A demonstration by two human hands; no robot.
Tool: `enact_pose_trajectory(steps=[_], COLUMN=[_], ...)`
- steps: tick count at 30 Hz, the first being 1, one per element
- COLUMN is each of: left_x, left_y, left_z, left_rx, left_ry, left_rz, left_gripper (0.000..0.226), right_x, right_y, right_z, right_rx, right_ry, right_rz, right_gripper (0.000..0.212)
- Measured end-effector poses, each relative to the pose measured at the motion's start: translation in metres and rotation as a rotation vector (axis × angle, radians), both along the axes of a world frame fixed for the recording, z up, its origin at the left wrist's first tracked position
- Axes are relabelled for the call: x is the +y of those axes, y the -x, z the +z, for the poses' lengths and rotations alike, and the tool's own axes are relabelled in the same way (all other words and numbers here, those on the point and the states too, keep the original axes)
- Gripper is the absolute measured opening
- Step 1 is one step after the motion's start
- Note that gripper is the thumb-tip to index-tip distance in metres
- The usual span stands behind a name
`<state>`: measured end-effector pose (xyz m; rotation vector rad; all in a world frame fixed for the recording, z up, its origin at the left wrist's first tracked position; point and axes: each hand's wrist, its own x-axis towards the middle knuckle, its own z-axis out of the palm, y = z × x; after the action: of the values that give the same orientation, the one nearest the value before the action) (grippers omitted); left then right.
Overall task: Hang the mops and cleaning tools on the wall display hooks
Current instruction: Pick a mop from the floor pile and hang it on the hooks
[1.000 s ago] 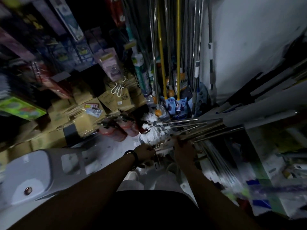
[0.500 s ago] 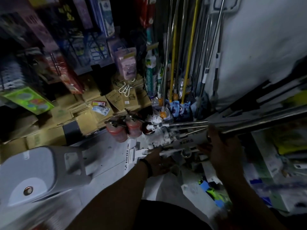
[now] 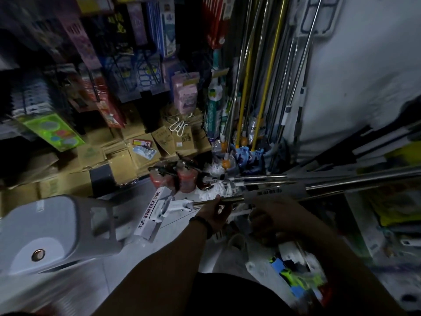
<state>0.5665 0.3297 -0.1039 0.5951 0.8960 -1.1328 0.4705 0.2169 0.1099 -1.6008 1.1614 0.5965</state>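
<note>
— Where is the mop [image 3: 178, 205]?
— Nearly level in front of me. Its white head [image 3: 149, 214] hangs above the floor beside the grey stool [image 3: 57, 224], and its steel handle runs off to the right among other handles [image 3: 341, 180].
— And your hands?
— My left hand [image 3: 215, 216] grips the handle just behind the head. My right hand [image 3: 282, 216] is blurred, so I cannot tell.

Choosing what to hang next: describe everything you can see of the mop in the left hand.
The mop has a flat white head with printed characters, a white plastic joint and a shiny metal pole. It lies nearly level, head leftward above the floor. The left hand grips the pole beside the joint; whether the right hand holds it is unclear.
</note>
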Motion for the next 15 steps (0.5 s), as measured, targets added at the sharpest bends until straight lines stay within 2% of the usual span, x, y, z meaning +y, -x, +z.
enact_pose_trajectory(steps=[1, 3, 5, 8, 9, 12, 15], left_x=[-0.001, -0.003, -0.005, -0.011, -0.013, -0.013, 0.002], left_y=[0.001, 0.003, 0.005, 0.007, 0.008, 0.008, 0.002], left_z=[0.003, 0.007, 0.014, 0.029, 0.031, 0.030, 0.026], left_rx=[-0.017, -0.052, -0.072, -0.114, -0.141, -0.164, -0.206], left_ry=[-0.009, -0.010, 0.002, 0.003, 0.014, 0.072, 0.101], left_rz=[0.008, 0.022, 0.021, 0.005, -0.011, -0.064, -0.236], left_gripper=[0.021, 0.021, 0.022, 0.025, 0.024, 0.029, 0.040], right_x=[0.006, 0.010, 0.011, 0.016, 0.019, 0.017, 0.010], right_y=[-0.009, -0.031, -0.052, -0.074, -0.078, -0.078, -0.074], right_z=[-0.006, -0.024, -0.043, -0.067, -0.070, -0.076, -0.065], right_rx=[-0.123, -0.284, -0.192, 0.248, 0.323, 0.253, 0.112], right_ry=[0.146, 0.588, 0.932, 1.004, 1.003, 1.036, 1.099], right_rz=[0.122, 0.454, 0.800, 1.070, 1.126, 1.168, 1.144], right_gripper=[0.043, 0.028, 0.030, 0.033, 0.029, 0.020, 0.018])
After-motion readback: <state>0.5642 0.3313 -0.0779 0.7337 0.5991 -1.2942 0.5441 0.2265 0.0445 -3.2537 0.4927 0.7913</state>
